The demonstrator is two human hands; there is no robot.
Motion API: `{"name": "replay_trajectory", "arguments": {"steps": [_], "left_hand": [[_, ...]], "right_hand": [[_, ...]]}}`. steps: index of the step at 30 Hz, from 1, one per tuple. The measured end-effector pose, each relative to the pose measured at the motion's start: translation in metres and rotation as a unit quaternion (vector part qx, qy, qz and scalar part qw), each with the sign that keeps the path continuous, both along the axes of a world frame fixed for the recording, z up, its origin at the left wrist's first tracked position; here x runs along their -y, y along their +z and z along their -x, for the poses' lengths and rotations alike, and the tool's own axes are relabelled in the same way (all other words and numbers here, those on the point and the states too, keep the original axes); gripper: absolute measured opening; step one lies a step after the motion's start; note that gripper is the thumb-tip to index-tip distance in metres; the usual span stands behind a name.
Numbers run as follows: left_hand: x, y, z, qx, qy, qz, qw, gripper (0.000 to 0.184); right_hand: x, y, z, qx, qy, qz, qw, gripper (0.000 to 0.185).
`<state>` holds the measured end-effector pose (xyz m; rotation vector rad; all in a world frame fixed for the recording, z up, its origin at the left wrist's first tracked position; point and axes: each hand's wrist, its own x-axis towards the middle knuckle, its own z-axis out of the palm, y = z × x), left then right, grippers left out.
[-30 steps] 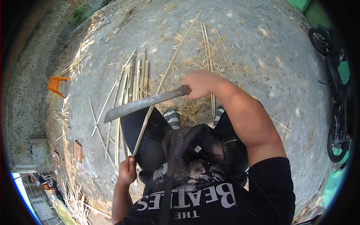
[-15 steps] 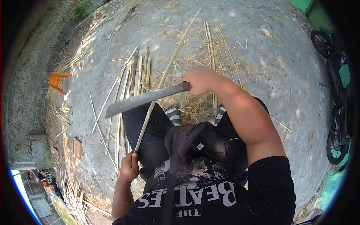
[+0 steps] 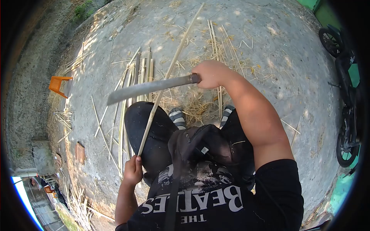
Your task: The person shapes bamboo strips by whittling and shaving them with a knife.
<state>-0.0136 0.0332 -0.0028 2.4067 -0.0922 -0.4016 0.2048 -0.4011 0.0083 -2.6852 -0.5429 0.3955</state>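
My right hand (image 3: pixel 210 74) is wrapped round the handle of a machete (image 3: pixel 152 87), whose long blade points left across a bamboo strip (image 3: pixel 171 68). The strip runs from beside my thigh far out over the ground. Its near end is gripped by my left hand (image 3: pixel 133 170), thumb on top. The blade overlaps the strip in view; whether they touch I cannot tell. Under the strip is my bent knee (image 3: pixel 144 119) in black trousers. Curly shavings (image 3: pixel 198 109) lie between my feet, which are in striped socks.
Several bamboo strips (image 3: pixel 143 75) lie in a bundle ahead on the left, and a few thin ones (image 3: pixel 214 38) farther out. An orange plastic stool (image 3: pixel 58 85) and a brick (image 3: pixel 79 153) are at left. A motorbike (image 3: pixel 344 84) stands along the right edge.
The machete and my right hand have moved slightly forward, away from my body, along the strip. My left hand keeps its hold at the near end.
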Motion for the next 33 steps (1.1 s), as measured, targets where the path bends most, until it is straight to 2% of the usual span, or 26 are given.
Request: {"name": "replay_trajectory", "arguments": {"steps": [3,6,12,15,16,19,20,24,29,32,33], "left_hand": [[0.007,0.006,-0.01,-0.012,0.008,-0.015,1.0,0.047],[0.011,0.013,-0.013,-0.024,0.008,0.007,1.0,0.047],[0.009,0.007,-0.011,-0.024,-0.002,-0.007,1.0,0.046],[0.007,0.004,-0.009,-0.003,-0.007,-0.042,0.999,0.046],[0.005,0.003,-0.004,0.001,-0.007,-0.055,0.998,0.045],[0.021,0.013,-0.012,-0.032,0.008,-0.033,0.999,0.045],[0.011,0.005,-0.014,-0.029,-0.002,-0.009,1.0,0.046],[0.002,0.008,-0.014,-0.089,0.006,0.036,0.995,0.048],[0.003,0.003,-0.011,-0.09,0.011,0.06,0.994,0.048],[0.0,0.009,-0.002,-0.1,0.013,0.081,0.992,0.045],[-0.003,0.011,0.001,-0.107,0.013,0.091,0.99,0.044]], "right_hand": [[0.013,0.006,-0.007,-0.047,-0.078,0.026,0.995,0.017],[0.001,0.019,0.004,-0.033,-0.112,0.042,0.992,0.019],[-0.029,0.025,0.026,-0.014,0.029,0.04,0.999,0.02],[-0.015,0.009,0.015,0.056,0.06,0.004,0.997,0.016],[0.002,0.002,0.003,0.028,0.001,-0.025,0.999,0.016],[0.017,0.006,-0.007,-0.018,-0.095,-0.014,0.995,0.015],[0.014,0.006,-0.005,-0.003,-0.123,0.043,0.991,0.019],[0.005,0.024,0.011,-0.003,-0.097,0.05,0.994,0.019],[-0.013,0.012,0.021,0.039,0.009,0.014,0.999,0.014],[-0.028,0.018,0.03,0.059,0.06,0.031,0.996,0.014],[-0.022,0.017,0.025,0.066,0.049,0.027,0.996,0.014]]}}
